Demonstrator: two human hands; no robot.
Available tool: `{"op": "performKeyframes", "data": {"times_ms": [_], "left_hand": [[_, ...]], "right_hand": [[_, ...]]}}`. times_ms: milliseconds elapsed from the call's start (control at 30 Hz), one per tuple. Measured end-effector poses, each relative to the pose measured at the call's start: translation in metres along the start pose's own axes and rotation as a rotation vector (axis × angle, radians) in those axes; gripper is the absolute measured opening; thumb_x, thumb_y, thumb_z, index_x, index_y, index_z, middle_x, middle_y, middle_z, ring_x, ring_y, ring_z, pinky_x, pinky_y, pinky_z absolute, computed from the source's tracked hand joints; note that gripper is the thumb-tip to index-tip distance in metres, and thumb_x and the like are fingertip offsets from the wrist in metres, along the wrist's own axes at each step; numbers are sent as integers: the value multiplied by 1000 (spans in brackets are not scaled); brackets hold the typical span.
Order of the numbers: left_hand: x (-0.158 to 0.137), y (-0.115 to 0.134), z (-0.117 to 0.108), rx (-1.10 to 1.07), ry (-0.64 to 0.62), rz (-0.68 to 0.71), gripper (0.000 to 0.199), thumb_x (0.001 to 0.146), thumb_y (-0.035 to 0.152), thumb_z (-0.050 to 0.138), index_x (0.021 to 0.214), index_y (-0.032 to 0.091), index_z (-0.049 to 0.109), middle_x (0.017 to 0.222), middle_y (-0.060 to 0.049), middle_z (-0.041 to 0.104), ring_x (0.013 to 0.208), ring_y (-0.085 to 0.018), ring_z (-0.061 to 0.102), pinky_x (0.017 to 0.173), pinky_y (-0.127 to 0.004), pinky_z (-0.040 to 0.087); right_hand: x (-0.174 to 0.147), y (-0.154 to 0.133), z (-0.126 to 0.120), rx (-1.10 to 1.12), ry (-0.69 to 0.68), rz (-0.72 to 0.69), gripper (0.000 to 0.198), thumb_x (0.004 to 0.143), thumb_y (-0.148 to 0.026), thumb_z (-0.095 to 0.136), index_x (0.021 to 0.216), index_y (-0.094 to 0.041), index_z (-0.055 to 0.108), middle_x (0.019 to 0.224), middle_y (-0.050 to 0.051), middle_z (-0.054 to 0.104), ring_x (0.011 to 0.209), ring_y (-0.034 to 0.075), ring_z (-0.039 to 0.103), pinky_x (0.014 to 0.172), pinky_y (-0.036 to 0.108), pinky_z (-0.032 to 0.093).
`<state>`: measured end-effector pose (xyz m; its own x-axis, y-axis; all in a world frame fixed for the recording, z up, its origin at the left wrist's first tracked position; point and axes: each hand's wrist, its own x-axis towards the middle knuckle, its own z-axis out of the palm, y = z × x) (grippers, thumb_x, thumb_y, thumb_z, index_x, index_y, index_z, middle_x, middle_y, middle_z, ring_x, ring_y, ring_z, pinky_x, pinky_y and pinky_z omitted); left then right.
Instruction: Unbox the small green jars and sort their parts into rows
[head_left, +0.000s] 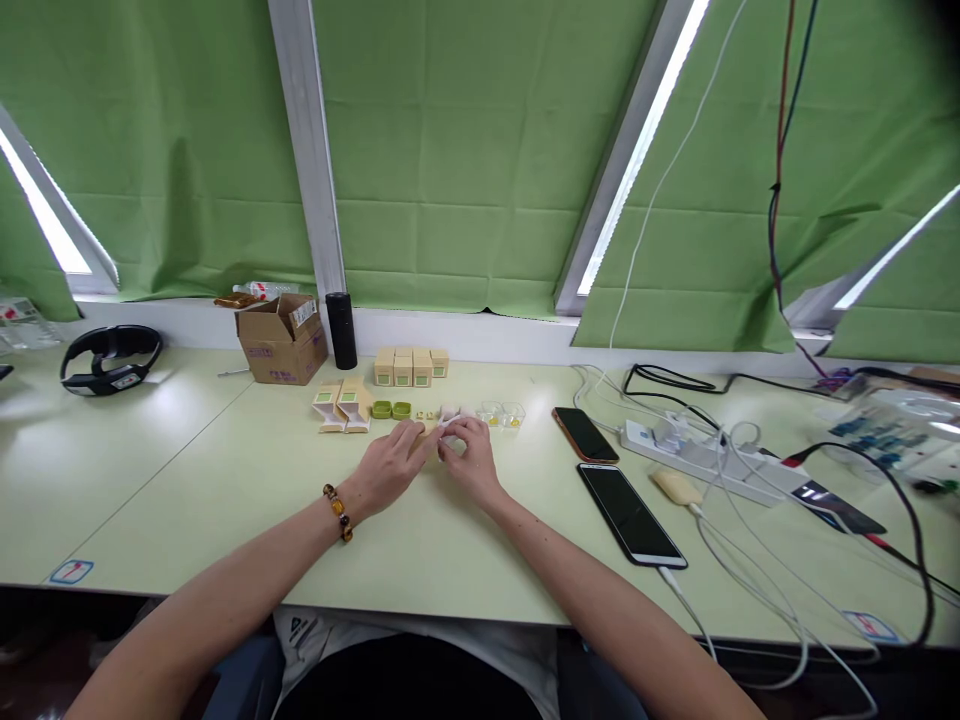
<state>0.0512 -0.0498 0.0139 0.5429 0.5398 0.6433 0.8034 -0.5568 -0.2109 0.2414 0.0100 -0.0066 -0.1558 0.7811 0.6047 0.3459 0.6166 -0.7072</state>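
Note:
My left hand [390, 462] and my right hand [471, 458] meet over the middle of the table. Both have their fingers closed in a pinch around something small and pale; the fingers cover most of it, so its kind cannot be made out. Just behind the fingers lie small pinkish-white pieces [448, 411]. To their right stand two clear little boxes [513, 415] with yellow bits inside. Left of the hands are two green trays [391, 410], some tiny yellowish pieces [424, 415] and two opened small cartons [343, 405].
A row of closed small cartons [411, 367] stands behind. Farther left are a cardboard box [282, 345], a black cylinder [341, 332] and a headset [112, 360]. Two phones [631, 514], a power strip [705, 462] and tangled cables occupy the right side.

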Motion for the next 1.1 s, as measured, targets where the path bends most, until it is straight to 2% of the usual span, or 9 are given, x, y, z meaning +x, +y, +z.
{"op": "performKeyframes", "data": {"times_ms": [133, 233, 300, 433, 567, 667, 833, 1000, 1100], "left_hand": [[1, -1, -1, 32, 7, -29, 61, 101, 10, 46, 160, 21, 35, 124, -18, 61, 115, -30, 62, 82, -39, 60], [1, -6, 0, 41, 31, -124, 59, 101, 14, 48, 159, 21, 37, 126, -18, 59, 119, -31, 59, 78, -38, 60], [0, -11, 1, 26, 45, -183, 61, 100, 15, 50, 159, 22, 36, 128, -18, 58, 122, -32, 57, 79, -39, 61], [-1, -24, 3, -22, 72, -269, 65, 99, 17, 52, 161, 25, 35, 129, -18, 56, 124, -34, 54, 87, -47, 60], [-1, -35, 3, -123, 175, -362, 67, 97, 19, 57, 161, 25, 36, 131, -18, 57, 127, -35, 53, 104, -58, 52], [-1, -39, 5, -317, 262, -472, 68, 97, 23, 61, 160, 26, 36, 138, -17, 56, 131, -34, 52, 109, -58, 49], [0, -42, 16, -873, 314, -686, 67, 99, 38, 63, 157, 26, 34, 137, -15, 59, 127, -28, 58, 93, -44, 60], [3, -42, 23, -1290, 323, -748, 72, 96, 51, 67, 152, 22, 33, 125, -14, 68, 119, -26, 66, 98, -46, 59], [5, -38, 19, -1452, 293, -804, 74, 95, 57, 66, 151, 23, 32, 123, -12, 70, 108, -25, 71, 92, -47, 62]], "right_hand": [[1, -2, 0, 140, 12, 44, 10, 82, -30, 72, 75, -24, 68, 101, 8, 69, 113, 30, 57, 106, 49, 44], [4, -4, -3, 399, -3, 115, 19, 87, -41, 70, 82, -24, 63, 108, 8, 70, 109, 27, 63, 102, 45, 48], [5, -3, -4, 514, 11, 187, 27, 88, -50, 69, 86, -25, 59, 104, 7, 71, 100, 25, 66, 94, 42, 53], [9, 4, -8, 510, 58, 307, 37, 88, -61, 67, 90, -27, 52, 81, 0, 65, 79, 22, 63, 78, 38, 56], [12, 8, -12, 489, 30, 289, 37, 89, -61, 64, 89, -27, 50, 82, 0, 64, 78, 21, 63, 75, 37, 57], [11, 8, -13, 341, -53, 199, 31, 91, -56, 61, 87, -26, 52, 82, 1, 63, 75, 20, 60, 71, 34, 53], [2, 8, -10, 39, -240, 123, 17, 97, -42, 52, 92, -26, 57, 83, 0, 67, 73, 20, 60, 64, 31, 43], [-2, 3, -9, -122, -322, 97, 15, 100, -37, 47, 98, -27, 58, 90, 0, 72, 75, 20, 63, 66, 30, 42], [-3, 1, -8, -113, -332, 101, 15, 101, -38, 48, 101, -27, 59, 93, 0, 73, 79, 20, 66, 68, 31, 45]]}}
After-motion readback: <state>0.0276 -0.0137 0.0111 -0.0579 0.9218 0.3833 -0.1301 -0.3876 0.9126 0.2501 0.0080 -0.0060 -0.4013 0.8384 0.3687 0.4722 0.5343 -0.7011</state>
